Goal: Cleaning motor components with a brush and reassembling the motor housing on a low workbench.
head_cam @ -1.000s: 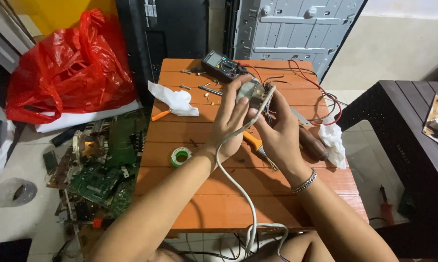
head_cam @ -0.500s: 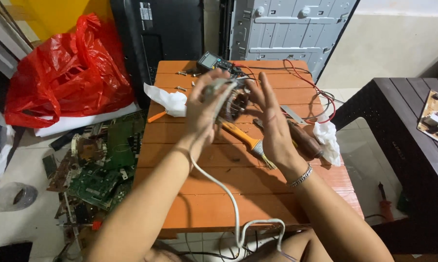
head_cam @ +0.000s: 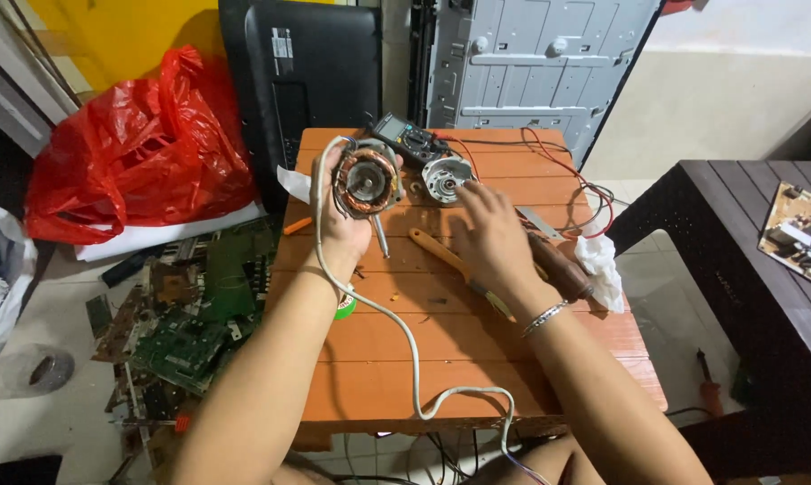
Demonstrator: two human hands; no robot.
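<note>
Your left hand [head_cam: 338, 220] grips the motor stator [head_cam: 366, 181]; keep it steady while your open, empty right hand [head_cam: 482, 235] nears the rotor housing [head_cam: 447, 178].

A single camera, worn on the person's head, looks steeply down and forward over an orange slatted table [head_cam: 477, 359] from its near edge. Both forearms enter from the bottom of the frame, so the view sits close above the work. The left hand [head_cam: 342, 211] and right hand [head_cam: 488, 235] fall near the picture's centre. The far edge takes in upright panels, the left side the floor, the right a dark table [head_cam: 746, 260].
</note>
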